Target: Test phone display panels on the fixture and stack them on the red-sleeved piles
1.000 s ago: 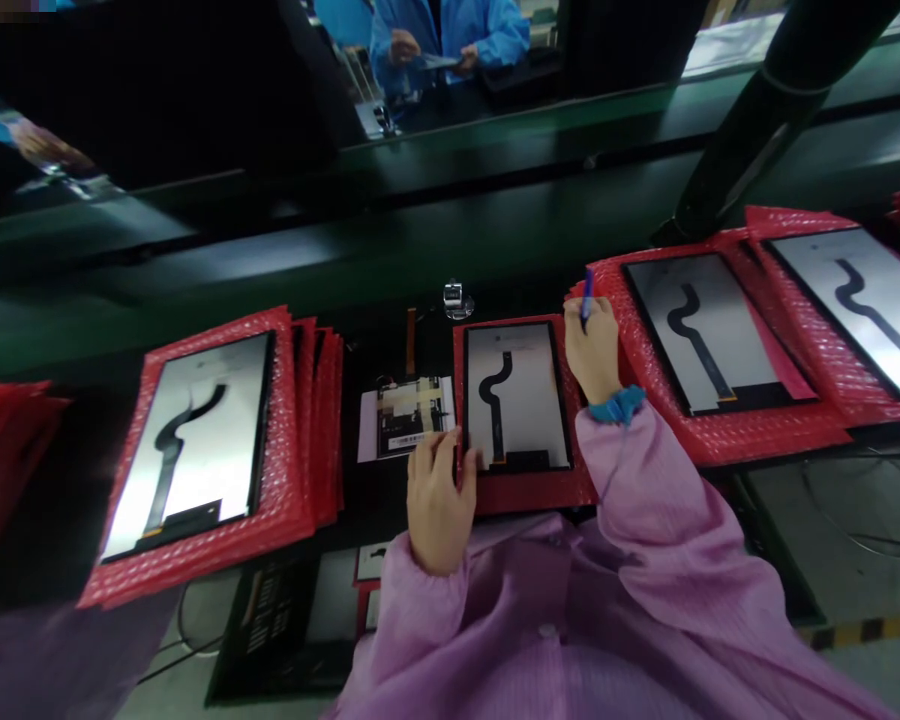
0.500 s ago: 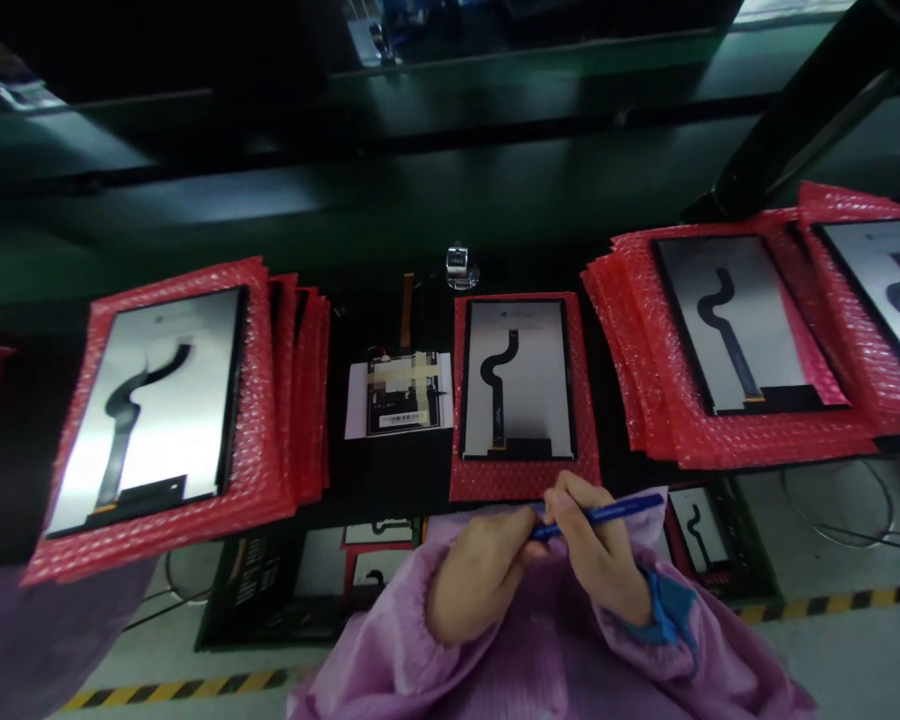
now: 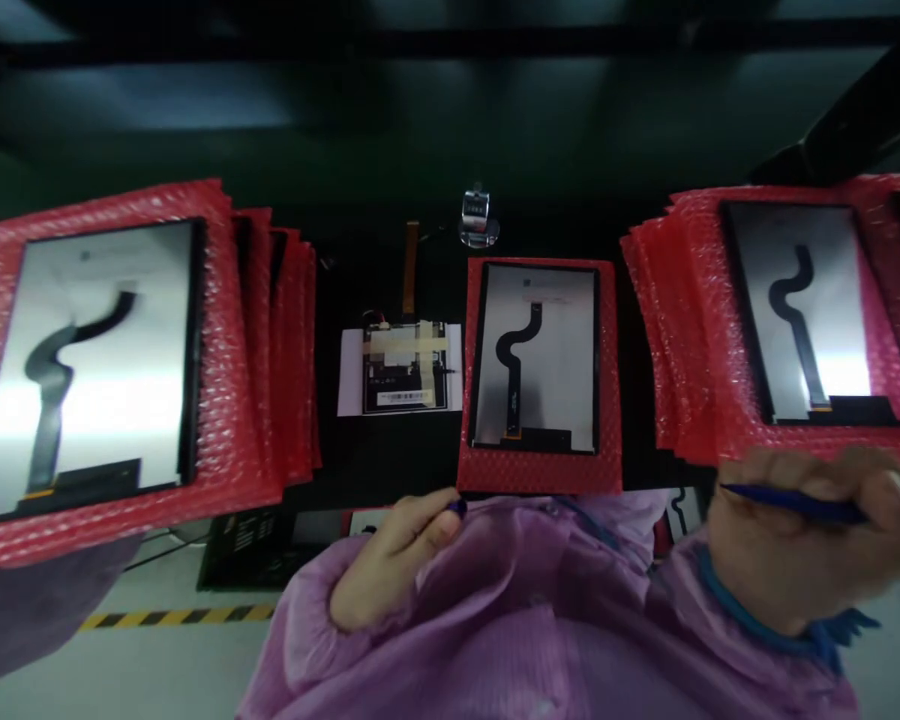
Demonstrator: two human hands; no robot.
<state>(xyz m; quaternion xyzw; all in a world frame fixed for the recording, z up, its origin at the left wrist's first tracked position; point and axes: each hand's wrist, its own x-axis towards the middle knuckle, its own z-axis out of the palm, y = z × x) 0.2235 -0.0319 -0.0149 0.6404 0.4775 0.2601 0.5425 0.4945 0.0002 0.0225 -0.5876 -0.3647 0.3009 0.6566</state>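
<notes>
My left hand (image 3: 390,560) is closed on a small dark blue pen cap (image 3: 457,507), just below the table's front edge. To the right, my right hand (image 3: 802,555), slightly blurred, grips a blue pen (image 3: 795,502) near the lower edge of the right stack. Between the hands lies a display panel (image 3: 562,360) with a black curved flex cable (image 3: 514,380), on a red bubble-wrap sheet (image 3: 540,475). The right stack of bubble wrap (image 3: 690,350) carries another display panel (image 3: 840,300) on top.
At left, a bubble-wrap stack (image 3: 247,420) bears a shiny display panel (image 3: 157,370). A taped circuit board (image 3: 405,365) lies on white card beside an orange flex strip (image 3: 410,270). A metal tally counter (image 3: 475,210) stands behind. A dark crate (image 3: 244,550) sits below the table.
My hands have separated, and the pen is out of its cap. My right hand has carried the pen right; my left has moved left with the cap. The view has tilted down and closer.
</notes>
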